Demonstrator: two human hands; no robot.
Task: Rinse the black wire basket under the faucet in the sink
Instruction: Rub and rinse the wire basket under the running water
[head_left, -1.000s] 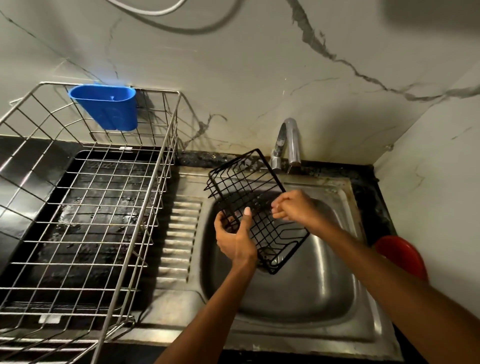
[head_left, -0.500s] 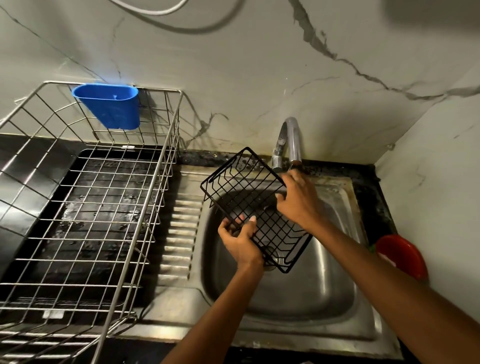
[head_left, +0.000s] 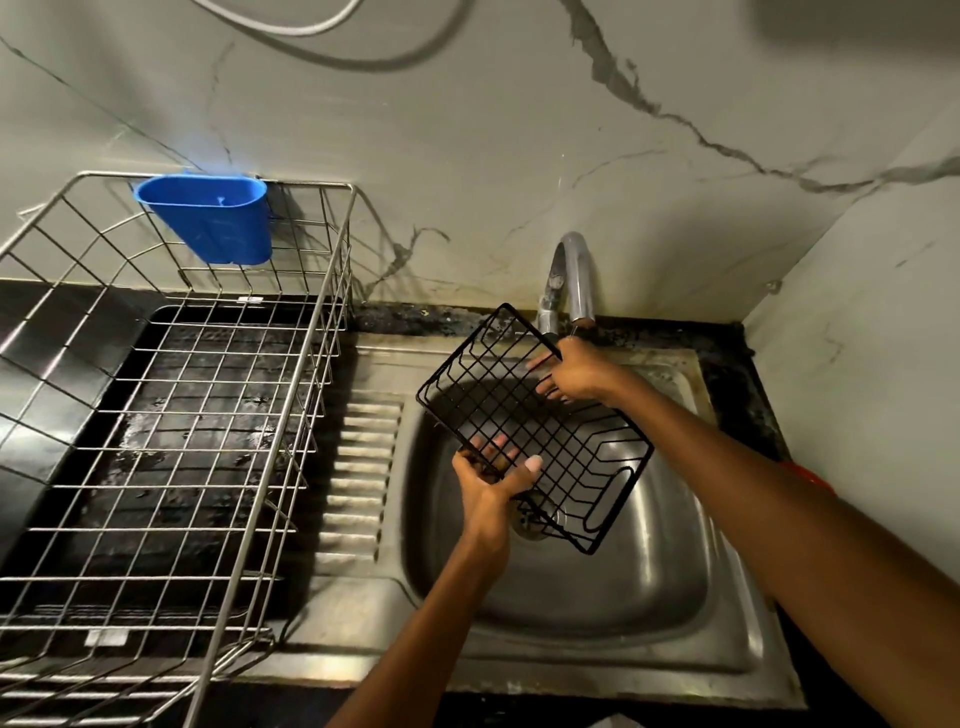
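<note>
The black wire basket (head_left: 524, 415) is tilted over the steel sink (head_left: 597, 587), its far corner just below the chrome faucet (head_left: 571, 275). My left hand (head_left: 496, 475) grips the basket's near edge, thumb on top and fingers showing through the mesh. My right hand (head_left: 574, 371) is at the basket's far edge right under the spout, fingers stretched along the wires inside. I cannot make out a water stream.
A large steel dish rack (head_left: 171, 441) over a black tray fills the left side, with a blue plastic cup holder (head_left: 208, 218) hung on its back rail. A red object (head_left: 810, 475) peeks out behind my right forearm. Marble walls close the back and right.
Both hands lifted the basket slightly toward the faucet. My right hand slid from the basket's middle up to its far edge under the spout.
</note>
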